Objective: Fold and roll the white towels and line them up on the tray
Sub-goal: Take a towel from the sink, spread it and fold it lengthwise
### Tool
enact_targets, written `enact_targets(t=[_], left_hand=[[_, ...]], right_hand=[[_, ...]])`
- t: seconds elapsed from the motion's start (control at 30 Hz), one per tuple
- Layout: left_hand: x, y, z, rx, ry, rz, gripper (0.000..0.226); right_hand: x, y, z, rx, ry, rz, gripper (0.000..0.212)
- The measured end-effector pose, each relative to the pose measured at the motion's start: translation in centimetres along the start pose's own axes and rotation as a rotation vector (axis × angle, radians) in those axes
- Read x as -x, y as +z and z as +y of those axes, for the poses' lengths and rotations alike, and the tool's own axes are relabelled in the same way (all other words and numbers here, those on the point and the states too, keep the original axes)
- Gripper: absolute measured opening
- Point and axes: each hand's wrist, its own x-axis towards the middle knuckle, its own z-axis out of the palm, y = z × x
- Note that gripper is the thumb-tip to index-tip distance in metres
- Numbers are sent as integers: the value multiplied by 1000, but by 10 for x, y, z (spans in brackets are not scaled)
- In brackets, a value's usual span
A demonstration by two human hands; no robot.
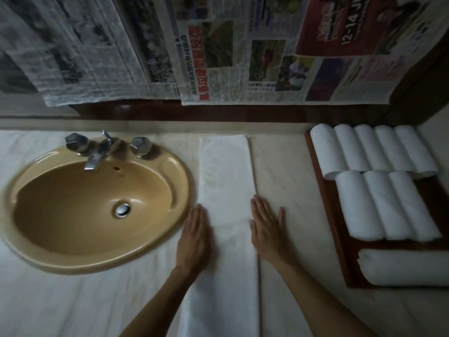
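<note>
Scene was dim, underexposed, with warm-grey cast. Corners fell dark, heaviest at upper right and lower left. Soft light fell on sink [97,205], with small glare spots on chrome tap [96,154] and drain [122,209]. Shadows were faint and soft-edged. Wide-angle lens bowed counter edge [145,121] and splayed newspaper sheets [218,57] outward. Left hand [195,233] showed motion blur along fingers; right hand [267,229] was slightly smeared. Newsprint was soft, small type unreadable.
</note>
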Motion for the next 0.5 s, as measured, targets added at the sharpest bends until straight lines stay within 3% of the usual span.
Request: enact_targets(t=[0.07, 0.17, 0.2, 0.23, 0.3, 0.33, 0.37, 0.47, 0.5], left_hand=[[26, -5, 10, 73, -120, 110, 49], [62, -3, 35, 39, 128, -48, 54], [71, -3, 27, 10, 135, -67, 55], [79, -4, 14, 14, 34, -49, 56], [94, -8, -5, 38, -246, 17, 61], [99, -11, -3, 44, -273, 25, 62], [104, -14, 7, 70, -216, 12, 61], [125, -8, 24, 68, 112, -110, 56], [127, -7, 16, 53, 86, -118, 55]], right_hand=[[16, -1, -15, -39, 153, 83, 60], [75, 14, -38, 7, -100, 74, 55], [93, 18, -33, 48, -147, 54, 54], [105, 21, -23, 78, -94, 52, 56], [121, 23, -7, 70, 199, 96, 61], [126, 22, -8, 56, 283, 129, 63], [133, 22, -13, 51, 256, 143, 63], [159, 29, -36, 80, -148, 82, 58], [161, 30, -33, 77, -138, 65, 59]])
